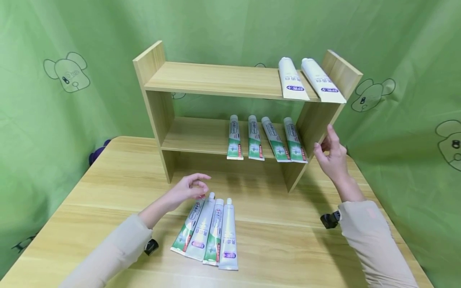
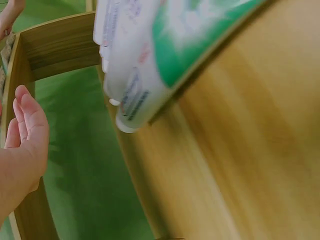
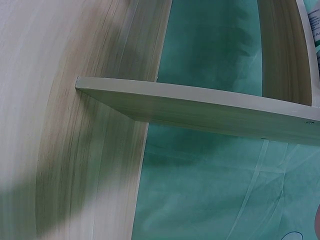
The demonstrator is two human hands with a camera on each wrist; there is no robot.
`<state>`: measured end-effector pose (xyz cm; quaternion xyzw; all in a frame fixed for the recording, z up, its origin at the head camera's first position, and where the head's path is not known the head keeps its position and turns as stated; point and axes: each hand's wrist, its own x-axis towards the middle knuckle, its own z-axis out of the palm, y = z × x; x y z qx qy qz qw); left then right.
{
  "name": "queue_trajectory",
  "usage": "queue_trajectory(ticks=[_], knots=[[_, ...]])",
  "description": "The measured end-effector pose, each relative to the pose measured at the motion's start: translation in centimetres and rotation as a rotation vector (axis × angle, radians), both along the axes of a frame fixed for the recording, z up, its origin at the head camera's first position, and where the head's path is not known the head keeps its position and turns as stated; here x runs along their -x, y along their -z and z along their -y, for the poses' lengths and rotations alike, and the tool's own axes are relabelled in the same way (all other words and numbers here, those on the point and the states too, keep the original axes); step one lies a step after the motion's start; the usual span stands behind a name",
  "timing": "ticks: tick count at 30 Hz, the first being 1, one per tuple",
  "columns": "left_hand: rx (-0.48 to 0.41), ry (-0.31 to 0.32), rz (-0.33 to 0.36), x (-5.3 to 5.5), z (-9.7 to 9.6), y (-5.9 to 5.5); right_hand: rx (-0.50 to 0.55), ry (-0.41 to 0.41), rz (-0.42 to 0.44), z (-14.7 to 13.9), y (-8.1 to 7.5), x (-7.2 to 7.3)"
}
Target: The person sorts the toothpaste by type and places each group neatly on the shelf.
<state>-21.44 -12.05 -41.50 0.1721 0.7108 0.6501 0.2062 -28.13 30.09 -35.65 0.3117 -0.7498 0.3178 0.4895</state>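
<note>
My left hand [image 1: 188, 188] hovers at the cap ends of several toothpaste tubes fanned on the table, its fingers loosely bent and holding nothing. Two of these are green-and-white tubes [image 1: 215, 232]; two are white tubes with a purple label [image 1: 228, 236]. In the left wrist view the same hand [image 2: 27, 140] shows relaxed fingers, apart from the tubes [image 2: 145, 80]. Beside the shelf's right side panel, my right hand [image 1: 333, 154] is raised with its index finger fairly straight and nothing in its grasp. Only a sliver of it shows in the right wrist view.
A wooden two-tier shelf [image 1: 216, 78] stands on the table [image 1: 284, 240]. Two white tubes [image 1: 291, 78] lie on its top board at the right. Several green-and-white tubes [image 1: 255, 138] lie on the middle board, overhanging its front edge. A green curtain [image 1: 230, 28] hangs behind.
</note>
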Motion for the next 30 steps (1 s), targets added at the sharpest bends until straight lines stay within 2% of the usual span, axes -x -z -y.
queue_trajectory(ticks=[7, 13, 22, 30], knots=[[0.029, -0.009, 0.049, -0.7, 0.8, 1.4, 0.004, -0.001, -0.007, 0.1, 0.2, 0.1], [0.056, 0.01, 0.068, -1.2, 1.8, 2.3, 0.007, -0.007, -0.009, 0.1, 0.3, 0.2], [0.09, 0.029, 0.101, -1.7, 2.9, 2.5, 0.02, -0.014, -0.016, 0.1, 0.3, 0.3], [0.124, 0.037, 0.127, -1.9, 2.9, 2.9, 0.028, -0.028, -0.015, 0.2, 0.0, 0.3]])
